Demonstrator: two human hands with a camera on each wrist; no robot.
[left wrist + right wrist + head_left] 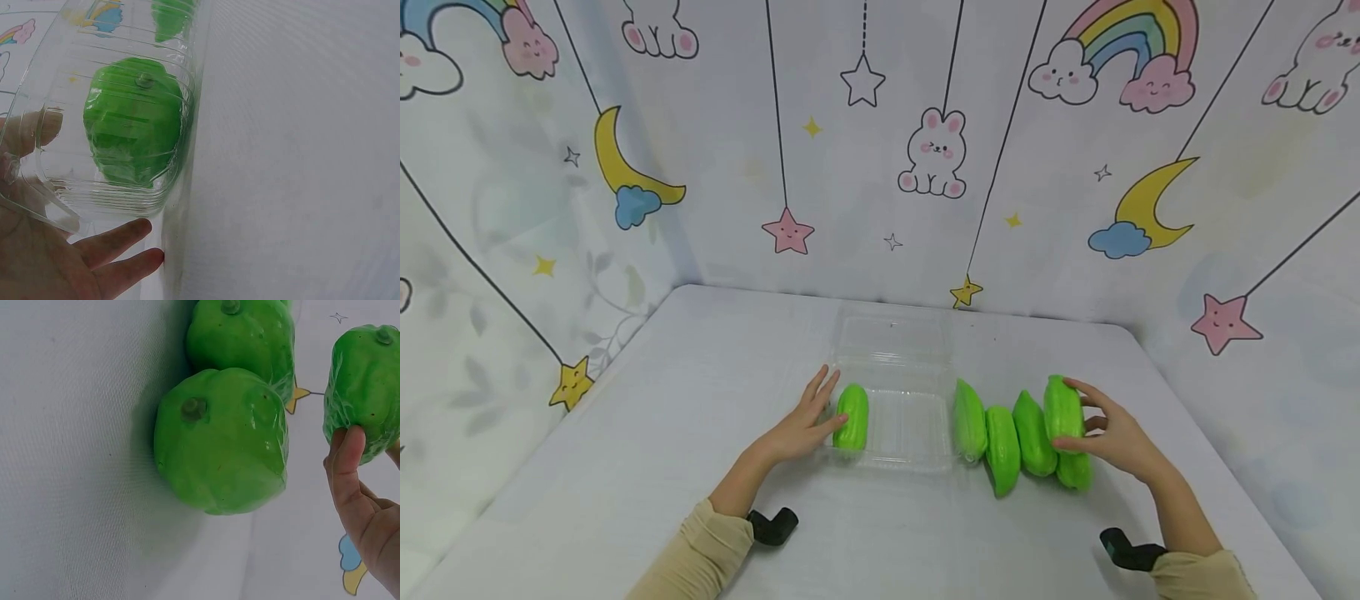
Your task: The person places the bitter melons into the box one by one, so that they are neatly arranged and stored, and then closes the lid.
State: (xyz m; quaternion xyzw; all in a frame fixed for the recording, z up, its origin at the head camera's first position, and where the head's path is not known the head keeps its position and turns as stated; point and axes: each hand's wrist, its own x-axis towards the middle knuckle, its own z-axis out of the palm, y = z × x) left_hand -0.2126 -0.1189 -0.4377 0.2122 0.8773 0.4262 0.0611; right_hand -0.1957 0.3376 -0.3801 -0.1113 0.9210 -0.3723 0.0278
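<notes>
A clear plastic clamshell box [910,462] lies with its lid folded back. One long, ridged green vegetable [852,417] sits at the box's left end. My left hand [805,425] is at that left side, fingers straight outside the wall and thumb reaching over the rim towards the vegetable. In the left wrist view, the vegetable [134,119] shows through the plastic. My right hand [1112,433] grips another green vegetable [1063,408] between thumb and fingers, above a similar one [1075,472] on the table. The right wrist view shows the held vegetable [365,387] lifted, its short stem stub visible.
Several more green vegetables [1003,450] stand in a row to the right of the box, the nearest [970,421] beside its wall. A white cloth covers the table [880,533]. Behind it hangs a patterned backdrop [850,167] with stars, moons and rabbits.
</notes>
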